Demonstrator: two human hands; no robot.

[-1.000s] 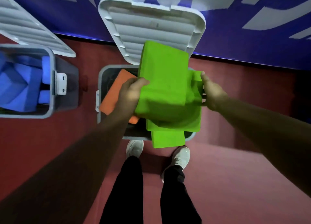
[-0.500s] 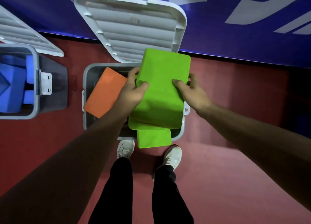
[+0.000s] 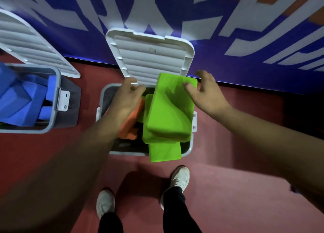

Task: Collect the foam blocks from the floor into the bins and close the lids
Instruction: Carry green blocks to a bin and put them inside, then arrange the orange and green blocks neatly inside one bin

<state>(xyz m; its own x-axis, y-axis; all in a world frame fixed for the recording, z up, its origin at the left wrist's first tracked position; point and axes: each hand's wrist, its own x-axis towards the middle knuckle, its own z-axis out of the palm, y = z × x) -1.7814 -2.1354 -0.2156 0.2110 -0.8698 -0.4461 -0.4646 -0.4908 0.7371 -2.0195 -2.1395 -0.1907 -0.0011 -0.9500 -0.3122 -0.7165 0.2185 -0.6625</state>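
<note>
Head view: you stand over the middle bin (image 3: pixel 104 99) on the red floor (image 3: pixel 228 162), close to the floor's far edge by the blue wall (image 3: pixel 245 31). Its white lid (image 3: pixel 150 57) is up, leaning back on the wall. The top green foam block (image 3: pixel 171 110) lies slanted across the bin's right side, stacked on a second green block (image 3: pixel 164 152) whose near end sticks out over the bin's near rim. An orange block (image 3: pixel 130 123) sits tilted in the left half.

Your right hand (image 3: pixel 205 94) has its grip spread, fingertips on the top green block's far right corner, pinching nothing. Your left hand (image 3: pixel 126 99) hovers over the orange block, grip loose and holding nothing; can't tell if it touches.

The left bin (image 3: pixel 56 85) stands well apart on the floor's left side, holding blue blocks (image 3: pixel 15 99), its lid (image 3: pixel 29 45) open too. White shoes (image 3: pixel 180 179) are on the floor just near of the middle bin.
</note>
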